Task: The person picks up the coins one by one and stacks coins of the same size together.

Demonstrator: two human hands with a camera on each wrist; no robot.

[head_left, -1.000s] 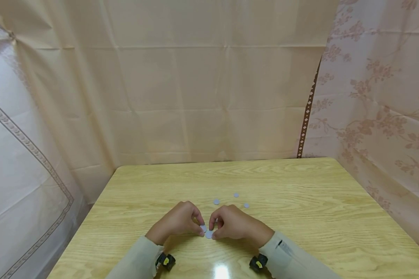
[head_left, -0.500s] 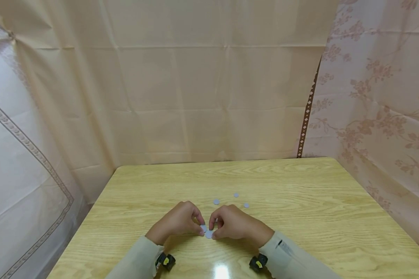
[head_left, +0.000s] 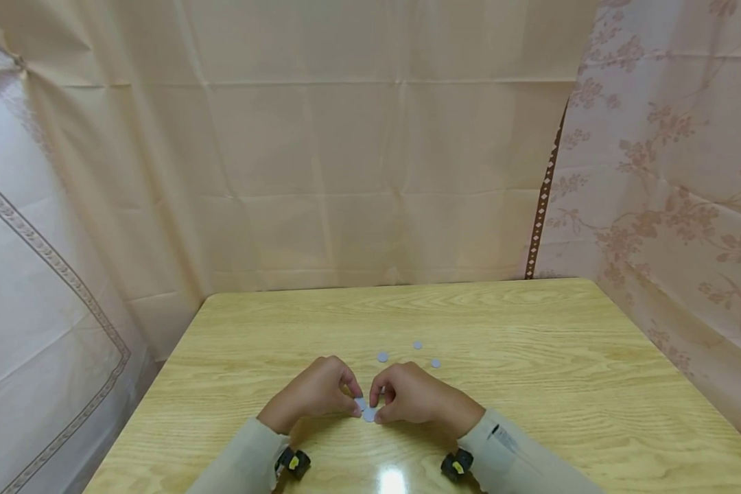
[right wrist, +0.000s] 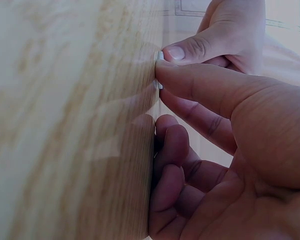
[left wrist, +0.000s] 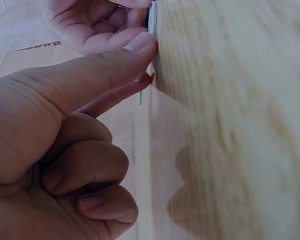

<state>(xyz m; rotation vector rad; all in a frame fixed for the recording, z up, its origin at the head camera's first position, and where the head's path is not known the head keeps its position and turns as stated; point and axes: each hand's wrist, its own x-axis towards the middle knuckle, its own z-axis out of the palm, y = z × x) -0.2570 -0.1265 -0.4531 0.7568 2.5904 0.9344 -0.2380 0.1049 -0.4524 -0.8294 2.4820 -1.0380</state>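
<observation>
Low in the middle of the head view, my left hand (head_left: 318,390) pinches a silver-grey coin (head_left: 361,404) between thumb and forefinger. From the other side my right hand (head_left: 415,392) holds a second coin (head_left: 369,415) at its edge, also with thumb and forefinger. The two coins meet edge to edge, close over the wooden table. In the left wrist view one coin (left wrist: 152,19) appears edge-on beside the thumb tip, and the other left fingers are curled in. The right wrist view has a coin's thin rim (right wrist: 160,55) between both thumbs.
Beyond the hands, three more coins lie flat on the table (head_left: 253,336): one coin (head_left: 383,357) nearest, another (head_left: 417,346) farther back, the third (head_left: 436,363) to the right. A beige curtain (head_left: 370,171) hangs behind the table, with patterned cloths at both sides.
</observation>
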